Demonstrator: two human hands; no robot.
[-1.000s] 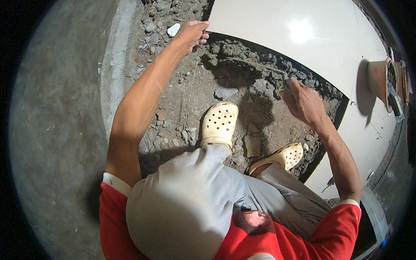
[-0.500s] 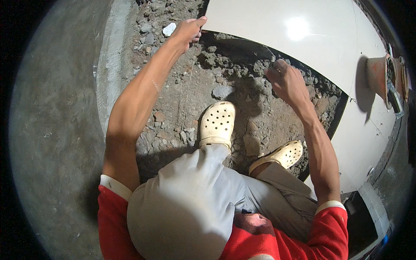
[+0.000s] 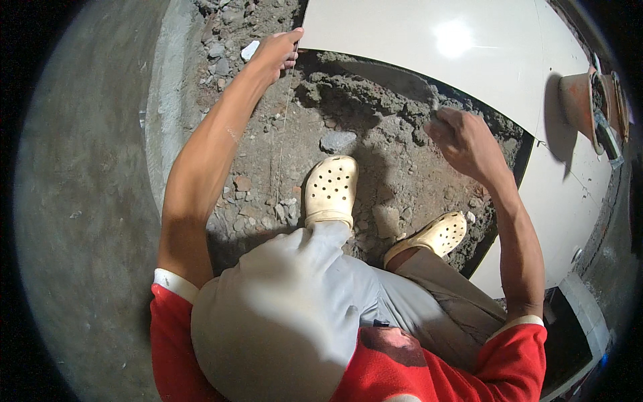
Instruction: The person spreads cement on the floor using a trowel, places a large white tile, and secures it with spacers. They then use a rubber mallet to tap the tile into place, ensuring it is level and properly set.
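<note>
My left hand is closed at the near-left corner of a large cream floor tile, thumb on its edge and fingers curled below. A thin string runs down past this hand. My right hand is wrapped round the handle of a trowel, mostly hidden in the fist. The grey trowel blade points left, low over grey mortar along the tile's near edge. A dark gap shows beneath that edge.
Rubble and soil lie around my cream clogs. An orange bucket with a tool in it rests on the tiles at right. Smooth concrete floor spans the left, beside a pale raised strip.
My right hand has shifted right with the trowel, and more of the blade shows. My left hand stays at the tile corner. The whole view has shifted slightly.
</note>
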